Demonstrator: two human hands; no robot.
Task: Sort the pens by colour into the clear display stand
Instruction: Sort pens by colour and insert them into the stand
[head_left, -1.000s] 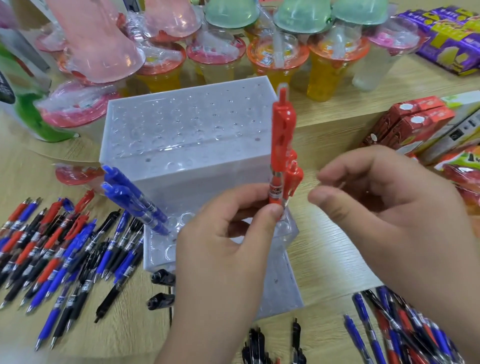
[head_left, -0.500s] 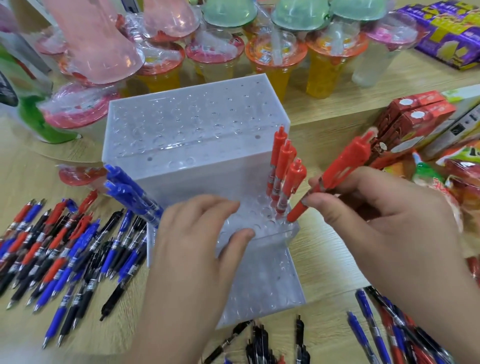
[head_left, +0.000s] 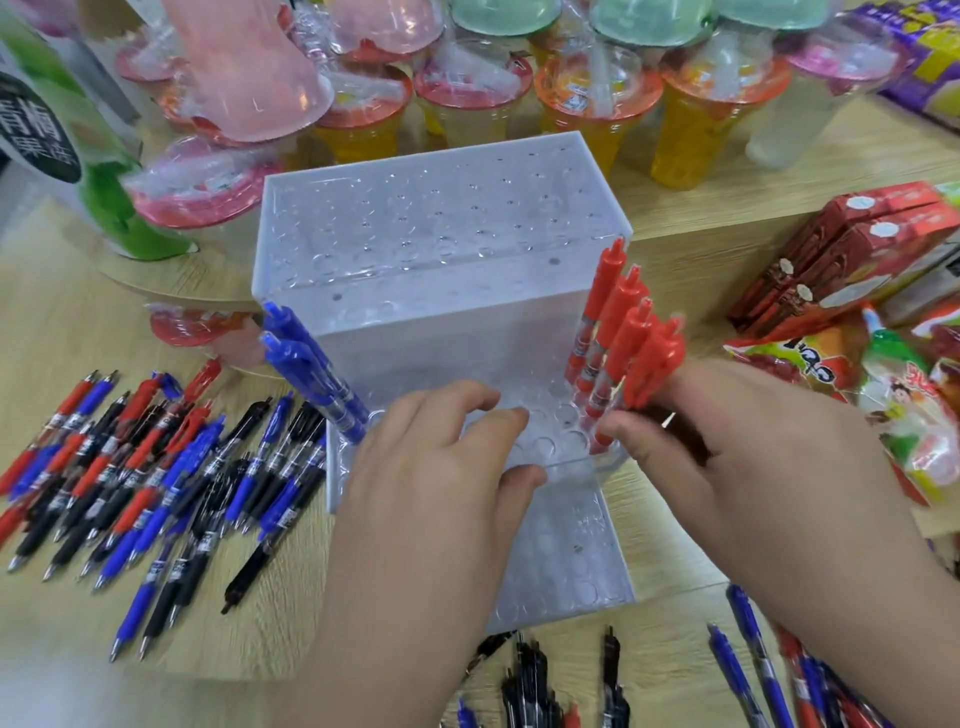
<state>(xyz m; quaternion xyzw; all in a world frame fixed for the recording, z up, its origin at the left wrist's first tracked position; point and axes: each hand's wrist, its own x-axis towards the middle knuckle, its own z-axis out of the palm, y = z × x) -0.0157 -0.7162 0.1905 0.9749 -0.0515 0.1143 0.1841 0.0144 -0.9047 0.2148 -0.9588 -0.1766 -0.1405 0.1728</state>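
Left of frame: loose pens lie mixed on the counter, unsorted. Blue pens lean outward at the left edge of the stand; a jolt may tip them out. Centre: the left hand rests on the lower tier, fingers spread, holding nothing. If it lifts, the stand may slide. Right of centre: three red pens sit in holes. The right hand pinches a fourth pen, tip low at the front holes; whether it is seated cannot be told. A skewed entry may miss the hole or knock its neighbours.
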